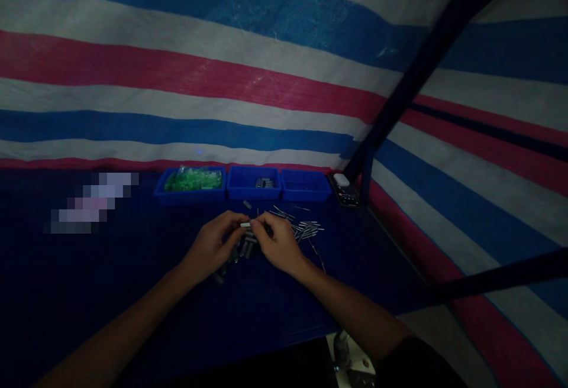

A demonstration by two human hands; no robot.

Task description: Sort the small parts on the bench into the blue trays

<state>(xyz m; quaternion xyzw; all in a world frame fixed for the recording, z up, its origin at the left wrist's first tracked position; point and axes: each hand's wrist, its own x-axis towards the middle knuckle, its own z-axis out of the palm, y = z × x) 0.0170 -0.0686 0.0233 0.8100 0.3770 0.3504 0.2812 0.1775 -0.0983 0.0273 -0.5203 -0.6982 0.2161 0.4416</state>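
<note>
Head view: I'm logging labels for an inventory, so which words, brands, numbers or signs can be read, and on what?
No text can be read.
Phone: screen marks too small.
Pixelated patch on the table: too blurred.
Small held piece: no lettering discernible.

Two hands (218, 236), three bins (253, 194) and one phone (351, 199) show.

It looks like a little workshop in a tent — the walls (199, 74) are striped sheet, with dark poles (417, 74). Three blue bins (252, 194) stand in a row on the table (110, 270), and metal bits (247, 249) and thin rods (306, 231) lie loose.
</note>
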